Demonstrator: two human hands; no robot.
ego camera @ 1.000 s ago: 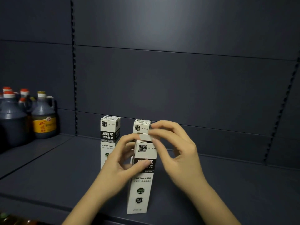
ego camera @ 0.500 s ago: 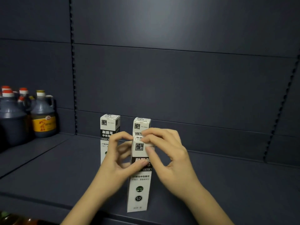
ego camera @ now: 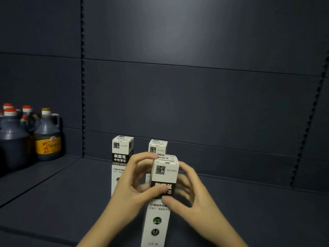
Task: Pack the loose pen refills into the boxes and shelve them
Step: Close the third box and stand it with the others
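This looks like a shop aisle, seen at a display shelf. The dark metal back panels (ego camera: 195, 97) are split by slotted uprights (ego camera: 82, 77) of the kind that carry adjustable shelving, and a flat dark shelf board (ego camera: 258, 211) runs across the bay. Goods stand in groups by kind: identical boxed pen refills (ego camera: 122, 152) upright near the back, and, in the neighbouring bay to the left, a cluster of dark jugs with red caps (ego camera: 12, 139), one jug bearing a yellow label (ego camera: 47, 139).
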